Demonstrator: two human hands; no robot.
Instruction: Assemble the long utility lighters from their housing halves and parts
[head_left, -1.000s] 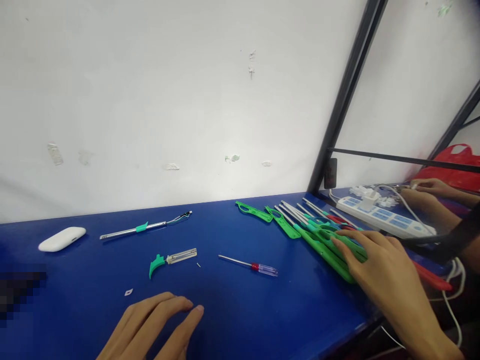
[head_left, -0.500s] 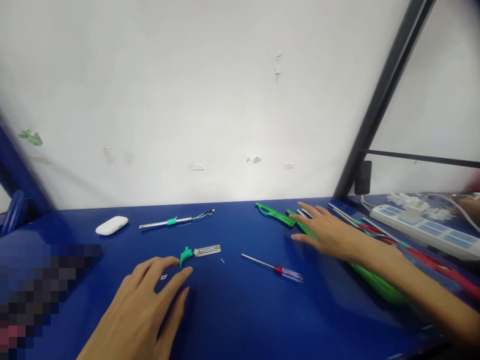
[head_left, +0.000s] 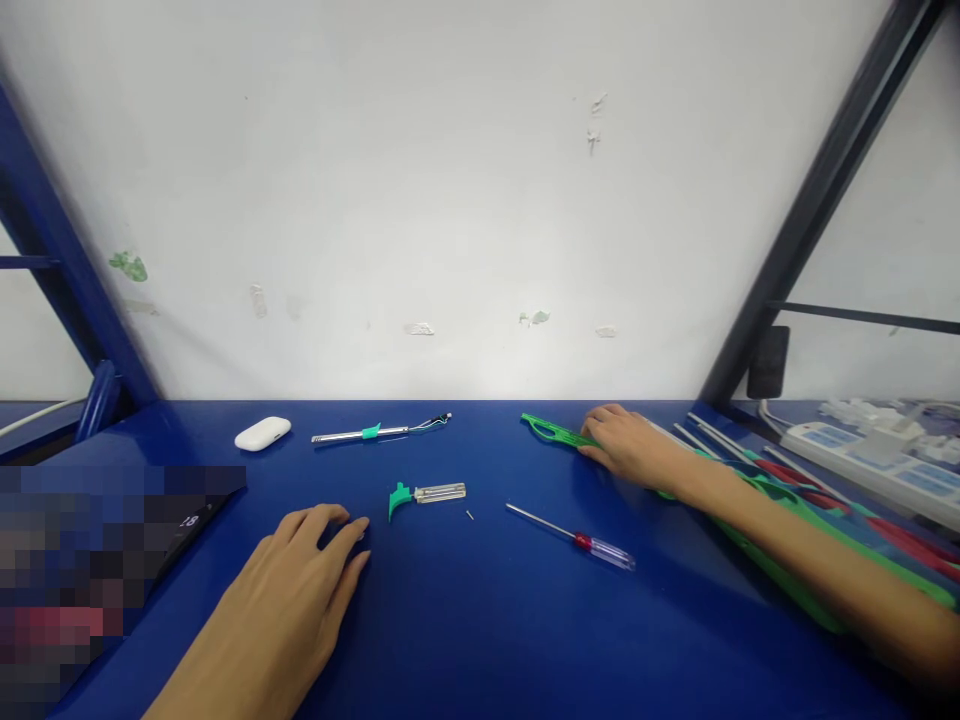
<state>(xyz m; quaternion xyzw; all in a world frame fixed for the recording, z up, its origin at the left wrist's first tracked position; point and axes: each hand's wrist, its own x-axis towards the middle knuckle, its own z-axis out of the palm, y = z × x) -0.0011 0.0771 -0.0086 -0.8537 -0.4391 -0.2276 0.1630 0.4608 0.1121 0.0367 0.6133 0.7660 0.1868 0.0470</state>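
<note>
My left hand (head_left: 300, 575) rests on the blue table with its fingers loosely bent and apart, nothing seen in them. Just beyond its fingertips lies a teal trigger-shaped piece (head_left: 400, 496) joined to a clear plastic part (head_left: 440, 492), with a tiny screw (head_left: 470, 515) beside it. My right hand (head_left: 626, 445) has its fingers closed at the near end of a green plastic handle shell (head_left: 555, 432), which has a long oval opening; the fingers hide that end. In front of this hand is a screwdriver (head_left: 592, 546) with a clear purple handle and red collar.
A metal tube (head_left: 345, 437) with a teal clip and wires lies behind, near a white earbud case (head_left: 262, 434). Several green and red tools (head_left: 817, 490) lie under and beyond my right forearm. A power strip (head_left: 862, 450) is at right, a phone (head_left: 769, 362) near the post.
My right hand has closed from spread fingers onto the end of the green shell. The view has turned left. The small white piece by my left fingers is now out of sight.
</note>
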